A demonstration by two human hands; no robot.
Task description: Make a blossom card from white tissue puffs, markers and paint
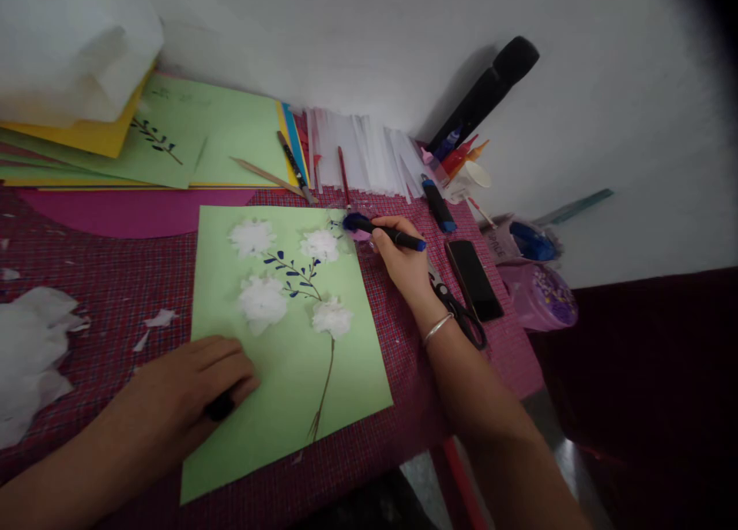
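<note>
A light green sheet [288, 376] lies on the table, with several white paper flowers [264, 303], a thin brown stem [327, 376] and a twig with dark blue leaves [294, 272]. My right hand [403, 257] is closed around a black pen-like tool [395, 236] with a blue end. Its tip is at a dark blue patch [353, 221] by the sheet's top right corner. My left hand [201, 388] rests on the sheet's left side, fingers curled, with a black object [220, 407] partly showing under them; it may be a cap.
Coloured sheets [231, 130], a pencil [265, 175] and white strips [363, 153] lie at the back. Rightward are a blue-and-black marker [438, 204], a phone [476, 279], scissors [461, 315] and a pink cup [527, 291]. Crumpled white paper [31, 353] is at left.
</note>
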